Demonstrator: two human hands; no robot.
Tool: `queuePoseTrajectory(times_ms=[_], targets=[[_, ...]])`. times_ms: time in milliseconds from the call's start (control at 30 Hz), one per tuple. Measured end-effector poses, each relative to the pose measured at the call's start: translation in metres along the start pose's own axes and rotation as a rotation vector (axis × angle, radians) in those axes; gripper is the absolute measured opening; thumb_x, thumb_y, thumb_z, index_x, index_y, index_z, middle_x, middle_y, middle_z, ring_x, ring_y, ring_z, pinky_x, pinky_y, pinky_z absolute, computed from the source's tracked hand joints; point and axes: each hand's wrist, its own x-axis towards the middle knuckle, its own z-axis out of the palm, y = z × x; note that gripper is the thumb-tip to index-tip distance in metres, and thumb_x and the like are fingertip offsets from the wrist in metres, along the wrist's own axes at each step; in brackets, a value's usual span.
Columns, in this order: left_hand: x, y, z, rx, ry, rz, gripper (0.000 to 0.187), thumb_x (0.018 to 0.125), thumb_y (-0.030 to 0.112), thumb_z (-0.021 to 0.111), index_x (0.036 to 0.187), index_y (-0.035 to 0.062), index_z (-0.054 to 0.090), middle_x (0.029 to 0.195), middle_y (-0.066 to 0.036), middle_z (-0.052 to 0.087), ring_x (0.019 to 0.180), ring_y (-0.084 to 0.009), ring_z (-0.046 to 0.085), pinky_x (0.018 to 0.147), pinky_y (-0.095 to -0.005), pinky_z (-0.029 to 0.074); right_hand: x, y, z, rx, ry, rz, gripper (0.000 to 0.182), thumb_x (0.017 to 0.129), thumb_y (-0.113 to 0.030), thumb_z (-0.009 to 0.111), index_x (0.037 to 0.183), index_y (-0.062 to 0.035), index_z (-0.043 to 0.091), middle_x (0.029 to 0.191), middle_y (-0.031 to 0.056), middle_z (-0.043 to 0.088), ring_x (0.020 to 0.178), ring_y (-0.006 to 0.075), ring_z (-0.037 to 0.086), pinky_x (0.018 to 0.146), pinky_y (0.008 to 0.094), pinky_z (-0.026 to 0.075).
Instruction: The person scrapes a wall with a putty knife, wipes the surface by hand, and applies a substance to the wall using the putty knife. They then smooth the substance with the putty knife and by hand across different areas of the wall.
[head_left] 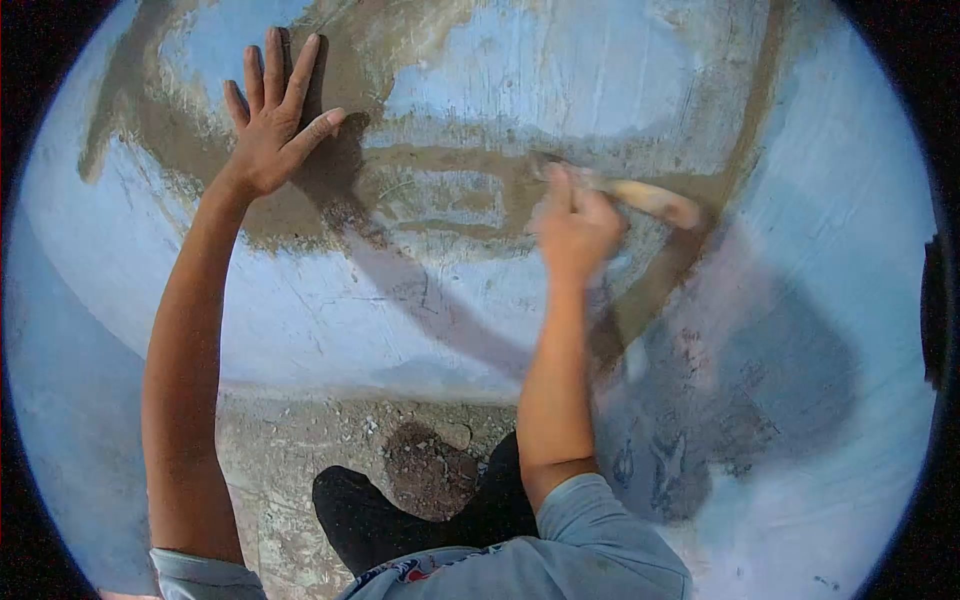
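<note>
My left hand (pixel 268 145) lies flat with fingers spread on a brown patch of the pale blue wall (pixel 560 60), at the upper left. It holds nothing. Right of centre, my right hand (pixel 578 225) is closed around a scraper-like tool (pixel 655 200) with a light wooden handle. The handle points to the right, and the tool's dark tip is near the wall at a brown smear (pixel 515 185). Motion blurs the tool and my right fingers, so whether the tip touches the wall is hard to tell.
Below the wall is rough ground (pixel 285 440) with small stones and a dark dirt patch (pixel 430 470). My dark-clad legs (pixel 360 510) are at the bottom centre. Shadows of my arms fall on the wall. Further brown streaks run along the wall at the right.
</note>
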Motion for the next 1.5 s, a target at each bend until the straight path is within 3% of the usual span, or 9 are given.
queuePoseTrajectory(times_ms=[67, 200, 367, 500, 633, 767, 867, 1067, 1500], targets=[[-0.002, 0.0, 0.004, -0.019, -0.009, -0.008, 0.086, 0.099, 0.071, 0.048, 0.168, 0.033, 0.013, 0.174, -0.012, -0.01, 0.158, -0.0402, -0.016, 0.119, -0.0663, -0.016, -0.017, 0.01, 0.046, 0.027, 0.039, -0.398, 0.025, 0.097, -0.02, 0.072, 0.081, -0.001, 0.077, 0.064, 0.0065, 0.071, 0.05, 0.0113, 0.062, 0.052, 0.0293, 0.048], [0.0, 0.003, -0.003, 0.01, -0.001, 0.014, 0.087, 0.1, 0.067, 0.049, 0.168, 0.0293, 0.009, 0.174, -0.012, -0.012, 0.158, -0.0388, -0.017, 0.12, -0.0631, -0.017, -0.007, 0.007, 0.006, 0.158, -0.05, 0.126, 0.022, 0.095, -0.021, 0.072, 0.083, -0.0028, 0.078, 0.065, 0.0119, 0.07, 0.05, 0.0224, 0.064, 0.06, 0.0349, 0.052], [-0.002, 0.003, -0.002, 0.007, 0.0, 0.032, 0.085, 0.1, 0.067, 0.048, 0.168, 0.0304, 0.011, 0.174, -0.012, -0.012, 0.158, -0.0387, -0.017, 0.12, -0.0635, -0.016, -0.015, 0.006, 0.062, -0.196, 0.025, -0.682, 0.032, 0.094, -0.012, 0.072, 0.066, 0.002, 0.067, 0.054, 0.0042, 0.063, 0.044, 0.0131, 0.052, 0.049, 0.0335, 0.045], [0.001, 0.002, -0.003, 0.028, 0.009, 0.021, 0.084, 0.101, 0.066, 0.047, 0.168, 0.0297, 0.011, 0.174, -0.012, -0.012, 0.158, -0.0383, -0.017, 0.119, -0.0644, -0.016, -0.004, -0.009, 0.016, 0.257, 0.001, 0.183, 0.027, 0.092, -0.018, 0.075, 0.073, -0.0001, 0.072, 0.06, 0.0104, 0.066, 0.055, 0.0201, 0.062, 0.061, 0.0368, 0.049], [-0.001, 0.003, 0.0, -0.004, -0.006, 0.015, 0.084, 0.101, 0.066, 0.047, 0.168, 0.0307, 0.011, 0.174, -0.013, -0.011, 0.158, -0.0384, -0.016, 0.12, -0.0638, -0.016, -0.023, 0.013, 0.076, -0.162, 0.0, -0.684, 0.032, 0.096, -0.016, 0.073, 0.069, -0.0001, 0.072, 0.053, 0.0042, 0.064, 0.041, 0.0097, 0.054, 0.047, 0.0282, 0.043], [0.014, 0.022, -0.04, -0.012, -0.414, -0.235, 0.102, 0.098, 0.074, 0.042, 0.168, 0.014, -0.002, 0.168, -0.027, -0.022, 0.153, -0.0474, -0.026, 0.12, -0.0625, -0.014, -0.014, 0.0, 0.034, 0.156, 0.032, 0.036, 0.035, 0.097, -0.017, 0.071, 0.067, -0.0003, 0.071, 0.049, 0.0051, 0.061, 0.042, 0.0098, 0.052, 0.048, 0.0285, 0.044], [0.016, 0.023, -0.039, -0.017, -0.422, -0.235, 0.103, 0.097, 0.075, 0.042, 0.168, 0.0154, -0.004, 0.168, -0.026, -0.024, 0.152, -0.0464, -0.028, 0.12, -0.0626, -0.015, -0.02, 0.02, 0.079, -0.035, 0.179, -0.529, 0.04, 0.097, -0.016, 0.071, 0.061, 0.001, 0.066, 0.05, 0.0026, 0.058, 0.039, 0.0086, 0.047, 0.045, 0.0283, 0.041], [0.015, 0.024, -0.04, -0.024, -0.421, -0.236, 0.104, 0.096, 0.077, 0.041, 0.168, 0.0158, -0.003, 0.168, -0.026, -0.024, 0.152, -0.0463, -0.029, 0.12, -0.0623, -0.015, -0.023, 0.015, 0.032, 0.235, -0.012, 0.231, 0.028, 0.099, -0.022, 0.069, 0.084, 0.0004, 0.078, 0.066, 0.0092, 0.07, 0.059, 0.0223, 0.065, 0.059, 0.0375, 0.051], [0.014, 0.025, -0.038, -0.03, -0.407, -0.248, 0.105, 0.095, 0.078, 0.041, 0.168, 0.0155, -0.002, 0.168, -0.026, -0.023, 0.153, -0.0474, -0.026, 0.12, -0.0632, -0.015, -0.043, 0.021, 0.088, -0.076, 0.089, -0.313, 0.023, 0.097, -0.021, 0.07, 0.089, -0.0006, 0.078, 0.075, 0.0151, 0.072, 0.066, 0.0299, 0.067, 0.066, 0.0369, 0.051]])
